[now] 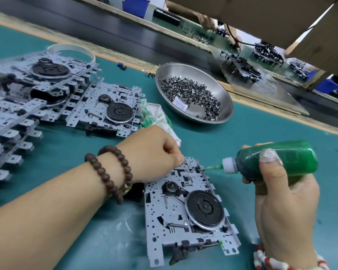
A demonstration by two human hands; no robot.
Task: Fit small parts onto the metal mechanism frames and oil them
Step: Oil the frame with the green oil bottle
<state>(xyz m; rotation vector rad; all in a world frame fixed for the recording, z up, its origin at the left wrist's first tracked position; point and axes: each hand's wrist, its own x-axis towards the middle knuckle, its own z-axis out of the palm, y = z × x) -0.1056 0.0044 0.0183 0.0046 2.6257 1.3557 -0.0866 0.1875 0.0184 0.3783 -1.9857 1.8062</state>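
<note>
— Where's your frame [185, 209]?

— Flat on the mat [252, 133], near its front edge. Your left hand [152, 151] pinches its far corner, fingers curled together.

— And your right hand [281, 201]?

— Clamped on the green bottle [281, 158] — its needle tip touches that same corner. The bowl [220, 88] of parts sits toward the far edge.

bowl label [180, 102] print too small

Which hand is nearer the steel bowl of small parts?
Left. The left hand rests on the near frame, just below the steel bowl. The right hand, gripping the green oil bottle, sits farther toward the viewer.
</note>
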